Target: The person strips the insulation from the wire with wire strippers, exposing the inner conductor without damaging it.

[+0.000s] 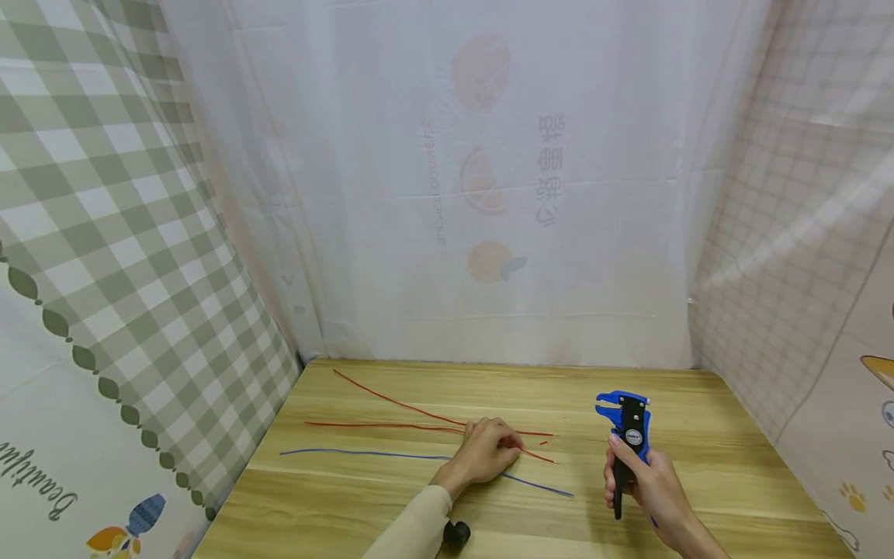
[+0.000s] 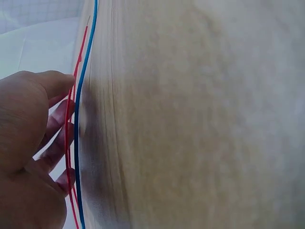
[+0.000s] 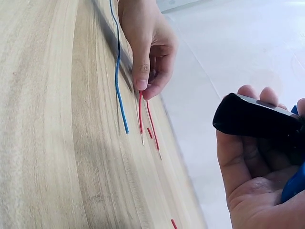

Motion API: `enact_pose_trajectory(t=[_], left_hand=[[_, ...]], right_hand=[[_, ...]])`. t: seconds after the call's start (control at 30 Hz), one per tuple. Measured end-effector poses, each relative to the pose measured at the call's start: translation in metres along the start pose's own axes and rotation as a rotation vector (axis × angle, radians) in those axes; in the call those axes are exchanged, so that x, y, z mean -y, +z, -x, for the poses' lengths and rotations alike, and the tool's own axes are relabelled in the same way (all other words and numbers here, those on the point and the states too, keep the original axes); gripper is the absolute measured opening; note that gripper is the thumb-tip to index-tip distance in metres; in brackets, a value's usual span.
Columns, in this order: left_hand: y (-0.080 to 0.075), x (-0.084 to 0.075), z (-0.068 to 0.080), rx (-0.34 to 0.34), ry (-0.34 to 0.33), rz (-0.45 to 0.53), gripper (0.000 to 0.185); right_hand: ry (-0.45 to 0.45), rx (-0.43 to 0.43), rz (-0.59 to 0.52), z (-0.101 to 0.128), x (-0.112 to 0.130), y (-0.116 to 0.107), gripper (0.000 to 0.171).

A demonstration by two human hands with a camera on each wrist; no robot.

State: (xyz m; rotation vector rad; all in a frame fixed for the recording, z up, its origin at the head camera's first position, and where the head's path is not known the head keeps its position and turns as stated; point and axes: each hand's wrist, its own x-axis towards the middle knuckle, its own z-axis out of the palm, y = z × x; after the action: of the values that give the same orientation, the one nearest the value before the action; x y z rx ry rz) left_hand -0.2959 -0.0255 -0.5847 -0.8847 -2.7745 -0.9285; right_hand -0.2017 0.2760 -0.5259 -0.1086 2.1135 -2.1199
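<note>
Right hand (image 1: 646, 481) grips wire stripper (image 1: 628, 435); left hand (image 1: 485, 454) pinches red wires (image 1: 391, 424)

Left hand (image 1: 485, 454) rests fingers down; right hand (image 1: 646, 481) is curled closed.

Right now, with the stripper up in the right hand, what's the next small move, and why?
Probably lift one red wire with the left hand toward the wire stripper. The fingers already pinch at the red wires, while the right hand holds the tool upright, apart from them.
</note>
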Motion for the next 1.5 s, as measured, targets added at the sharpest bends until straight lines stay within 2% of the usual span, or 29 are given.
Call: enact_pose_trajectory(t=[0.17,0.53,0.77,1.07,1.3,1.5], left_hand=[[0.0,-0.001,0.002,-0.015,0.014,-0.006,0.009],[-0.006,-0.01,0.013,-0.038,0.105,-0.076,0.01],[-0.008,-0.013,0.02,0.004,0.121,-0.088,0.017],[-0.006,-0.016,0.028,-0.002,0.234,-0.134,0.017],[0.0,-0.021,0.029,0.039,0.302,-0.15,0.017],[0.002,-0.023,0.033,0.085,0.28,-0.154,0.015]], right_hand=[[-0.015,0.048,-0.006,-0.001,-0.001,-0.003,0.04],[-0.043,0.096,-0.014,-0.001,-0.003,-0.007,0.039],[-0.065,0.115,-0.009,-0.002,-0.004,-0.009,0.038],[-0.043,0.097,0.004,-0.001,-0.007,-0.013,0.037],[-0.029,0.084,0.002,0.0,-0.007,-0.014,0.038],[-0.038,0.098,-0.007,0.0,-0.009,-0.015,0.037]])
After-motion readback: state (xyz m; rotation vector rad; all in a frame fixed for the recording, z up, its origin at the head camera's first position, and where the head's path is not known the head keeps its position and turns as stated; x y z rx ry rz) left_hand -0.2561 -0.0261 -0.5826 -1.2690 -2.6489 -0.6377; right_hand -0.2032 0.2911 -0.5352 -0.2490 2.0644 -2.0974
